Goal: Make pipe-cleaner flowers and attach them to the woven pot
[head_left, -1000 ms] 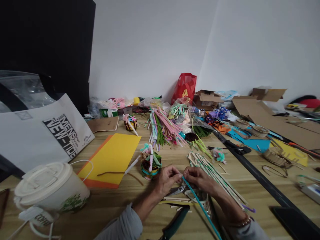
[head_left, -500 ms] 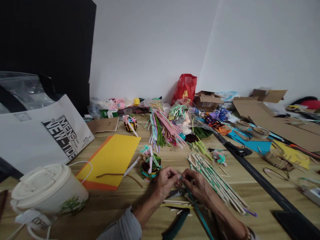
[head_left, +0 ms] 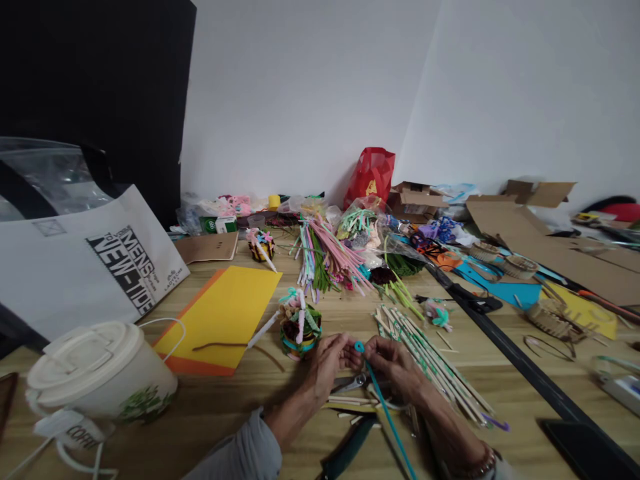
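Note:
A blue pipe cleaner has a small coil curled at its upper end, and its long tail runs down toward the table's front edge. My right hand pinches it just beside the coil. Close by on the left, my left hand has its fingers loosely curved and apart, tips right next to the coil. Below the hands lie metal scissors or pliers, partly hidden, and several short sticks. A dark-green-handled tool rests nearer to me. Behind my left hand stands a small pipe-cleaner-wrapped pot.
A bundle of long patterned sticks lies to the right. Yellow sheets and a white lidded bucket are on the left. Farther back is a heap of colourful pipe cleaners. A black phone-like slab lies at the front right.
My left fingers have loosened from the pipe cleaner's tip, where they were pinched together with my right fingers. The blue coil now shows between the hands.

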Demonstrator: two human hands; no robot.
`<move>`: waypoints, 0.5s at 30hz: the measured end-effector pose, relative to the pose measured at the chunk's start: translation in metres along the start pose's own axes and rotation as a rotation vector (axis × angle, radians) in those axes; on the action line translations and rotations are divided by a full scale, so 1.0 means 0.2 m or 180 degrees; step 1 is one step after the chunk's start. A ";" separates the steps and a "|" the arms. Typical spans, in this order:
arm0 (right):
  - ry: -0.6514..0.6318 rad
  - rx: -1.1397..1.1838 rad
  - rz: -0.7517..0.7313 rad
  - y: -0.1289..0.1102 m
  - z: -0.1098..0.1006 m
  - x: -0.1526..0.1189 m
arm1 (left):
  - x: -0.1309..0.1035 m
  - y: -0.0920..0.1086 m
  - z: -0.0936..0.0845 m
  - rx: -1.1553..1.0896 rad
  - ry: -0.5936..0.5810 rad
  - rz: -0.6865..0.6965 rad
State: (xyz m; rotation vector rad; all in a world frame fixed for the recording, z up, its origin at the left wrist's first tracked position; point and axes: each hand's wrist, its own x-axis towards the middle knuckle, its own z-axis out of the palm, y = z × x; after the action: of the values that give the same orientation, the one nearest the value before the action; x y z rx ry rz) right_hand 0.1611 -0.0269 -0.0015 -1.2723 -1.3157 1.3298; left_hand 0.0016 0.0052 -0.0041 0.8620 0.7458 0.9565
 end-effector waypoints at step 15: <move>-0.0116 -0.0146 -0.0141 0.03 -0.01 0.01 | 0.02 -0.05 -0.02 0.0852 -0.0147 0.0199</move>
State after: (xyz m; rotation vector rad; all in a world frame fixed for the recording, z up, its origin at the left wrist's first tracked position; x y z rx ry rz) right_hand 0.1625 -0.0254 -0.0073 -1.2480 -1.3991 1.3042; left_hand 0.0034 0.0071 -0.0148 1.1429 0.8226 0.9007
